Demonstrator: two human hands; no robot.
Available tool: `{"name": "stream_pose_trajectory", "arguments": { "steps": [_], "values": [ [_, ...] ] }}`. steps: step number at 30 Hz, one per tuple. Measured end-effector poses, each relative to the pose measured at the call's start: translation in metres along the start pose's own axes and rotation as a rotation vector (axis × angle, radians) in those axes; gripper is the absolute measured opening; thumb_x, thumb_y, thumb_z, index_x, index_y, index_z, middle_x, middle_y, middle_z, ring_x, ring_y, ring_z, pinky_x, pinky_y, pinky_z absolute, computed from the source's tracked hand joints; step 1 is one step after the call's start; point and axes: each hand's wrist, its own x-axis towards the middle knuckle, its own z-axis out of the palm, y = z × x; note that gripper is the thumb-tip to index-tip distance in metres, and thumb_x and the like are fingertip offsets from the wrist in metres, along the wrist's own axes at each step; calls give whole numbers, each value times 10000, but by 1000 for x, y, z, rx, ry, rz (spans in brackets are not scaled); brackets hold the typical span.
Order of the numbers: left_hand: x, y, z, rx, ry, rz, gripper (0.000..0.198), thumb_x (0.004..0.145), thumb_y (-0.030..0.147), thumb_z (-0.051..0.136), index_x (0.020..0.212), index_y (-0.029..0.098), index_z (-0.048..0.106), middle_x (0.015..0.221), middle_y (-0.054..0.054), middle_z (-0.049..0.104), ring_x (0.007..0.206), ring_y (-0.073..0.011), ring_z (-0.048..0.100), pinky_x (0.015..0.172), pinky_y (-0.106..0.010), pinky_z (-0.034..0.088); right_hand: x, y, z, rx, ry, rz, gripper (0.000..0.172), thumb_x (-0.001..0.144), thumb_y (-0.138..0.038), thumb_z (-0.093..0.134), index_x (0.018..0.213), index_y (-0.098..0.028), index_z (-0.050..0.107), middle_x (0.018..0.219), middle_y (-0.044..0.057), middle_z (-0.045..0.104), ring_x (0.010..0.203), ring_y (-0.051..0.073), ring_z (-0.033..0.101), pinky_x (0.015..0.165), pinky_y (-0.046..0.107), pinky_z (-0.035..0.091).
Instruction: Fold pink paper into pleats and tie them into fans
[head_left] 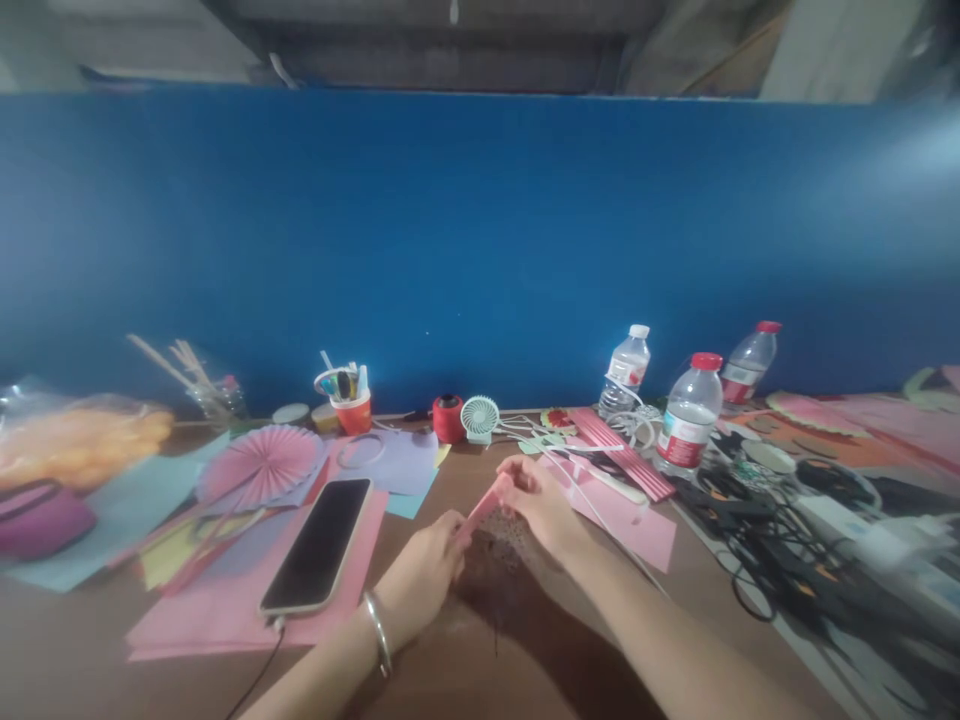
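Observation:
A narrow folded strip of pink paper (482,509) is held between both my hands above the brown table (480,650). My left hand (422,575), with a metal bangle on the wrist, pinches the strip's near end. My right hand (538,500) pinches its far end, fingers closed. A finished pink pleated paper fan (259,466) lies to the left on coloured sheets. More pink pleated strips (622,455) lie to the right on pink paper.
A black phone (321,545) on a cable rests on pink sheets at left. At the back stand a red cup of pens (351,400), a red thread spool (448,418), a small white fan (480,417) and three water bottles (686,415). Tangled black cables (780,560) fill the right side.

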Motion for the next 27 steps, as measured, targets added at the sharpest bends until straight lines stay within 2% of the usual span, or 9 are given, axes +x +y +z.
{"name": "stream_pose_trajectory", "arguments": {
  "steps": [3, 4, 7, 11, 13, 17, 20, 23, 27],
  "values": [
    [-5, 7, -4, -416, -36, -21, 276, 845, 403, 286, 813, 177, 441, 575, 60, 342, 451, -72, 303, 433, -205, 254, -6, 9, 28, 195, -136, 20, 298, 683, -431, 601, 786, -157, 547, 619, -29, 479, 514, 79, 402, 470, 197, 314],
    [-7, 10, -6, -512, -52, -24, 283, 839, 422, 302, 822, 177, 442, 581, 62, 320, 462, -69, 281, 435, -204, 237, -8, 11, 36, 229, -141, 22, 310, 663, -421, 627, 794, -146, 572, 607, -27, 477, 519, 79, 400, 478, 199, 311],
    [-10, 14, -9, -684, -101, -56, 322, 815, 494, 339, 804, 184, 427, 581, 74, 243, 470, -57, 198, 438, -192, 163, -12, 12, 50, 306, -50, 50, 314, 678, -430, 616, 756, -127, 631, 535, -31, 443, 490, 72, 365, 480, 207, 291],
    [-10, 15, -6, -662, -69, -182, 402, 781, 570, 339, 741, 179, 424, 572, 77, 263, 449, -41, 190, 427, -184, 119, -10, 10, 49, 357, -14, 108, 324, 687, -446, 601, 700, -125, 645, 468, -38, 411, 425, 60, 326, 437, 207, 235],
    [-9, 15, -3, -608, -62, -238, 399, 787, 557, 326, 708, 177, 418, 558, 75, 294, 430, -37, 203, 411, -185, 111, -6, 10, 45, 397, 20, 140, 332, 701, -455, 584, 720, -129, 641, 431, -64, 345, 390, 45, 257, 411, 200, 179],
    [-11, 17, 0, -563, -88, -245, 344, 810, 493, 307, 679, 185, 388, 518, 87, 282, 390, -32, 177, 385, -199, 85, 1, 9, 34, 471, 79, 87, 330, 704, -461, 583, 702, -133, 620, 415, -96, 227, 385, 34, 149, 406, 201, 96],
    [-13, 18, 1, -546, -75, -232, 328, 805, 475, 323, 665, 184, 380, 516, 88, 286, 382, -29, 179, 379, -201, 86, 2, 7, 30, 494, 82, 51, 319, 717, -460, 570, 678, -144, 601, 428, -93, 227, 392, 38, 159, 407, 197, 102],
    [-14, 20, 1, -563, -58, -254, 338, 788, 495, 344, 661, 184, 382, 501, 94, 279, 378, -26, 175, 379, -190, 95, -1, 9, 34, 480, 65, 94, 338, 726, -497, 536, 729, -164, 593, 432, -92, 242, 385, 44, 177, 397, 187, 123],
    [-9, 16, 2, -650, -71, -295, 383, 754, 556, 374, 683, 181, 393, 496, 100, 269, 384, -23, 172, 381, -169, 98, -7, 17, 39, 244, -92, 104, 401, 709, -522, 536, 720, -131, 622, 439, -52, 389, 395, 67, 334, 408, 200, 230]
  ]
}}
